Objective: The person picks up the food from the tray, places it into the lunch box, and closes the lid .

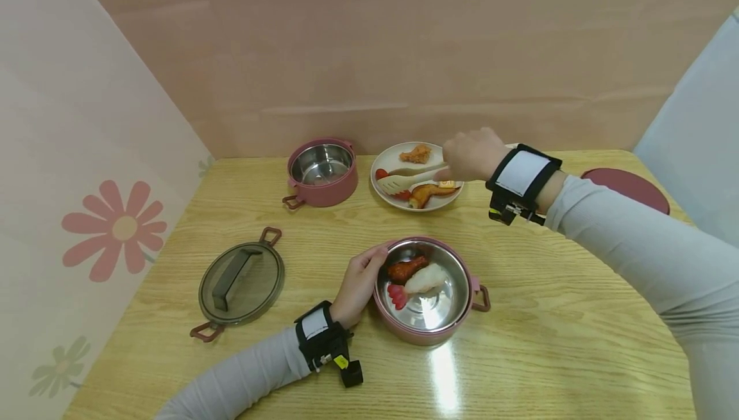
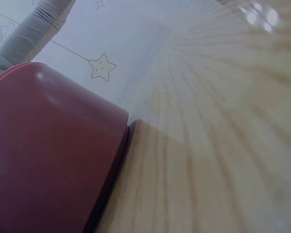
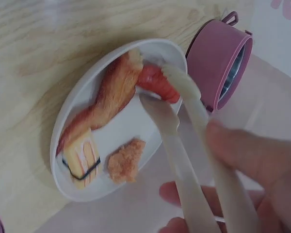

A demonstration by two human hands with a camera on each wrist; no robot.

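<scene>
My left hand [image 1: 369, 265] grips the near-left rim of a pink steel-lined bowl [image 1: 424, 336]; only the bowl's pink wall [image 2: 48, 155] shows in the left wrist view. A brown drumstick [image 1: 407, 268], a white piece [image 1: 427, 277] and a red piece [image 1: 397, 295] lie in the bowl. My right hand [image 1: 456, 167] holds cream tongs [image 1: 407, 180] over a white plate [image 1: 388, 158]. The tongs' tips [image 3: 157, 87] lie either side of a red piece [image 3: 157, 83] on the plate [image 3: 131, 126]. A chicken wing [image 3: 111, 97], a fried nugget [image 3: 123, 161] and an egg piece [image 3: 82, 160] share the plate.
An empty pink container [image 1: 321, 171] stands left of the plate, and is also seen as the pink container [image 3: 218, 58]. A grey see-through lid [image 1: 241, 282] lies at the near left. A dark red lid [image 1: 626, 189] rests at the far right. Walls close in behind and on the left.
</scene>
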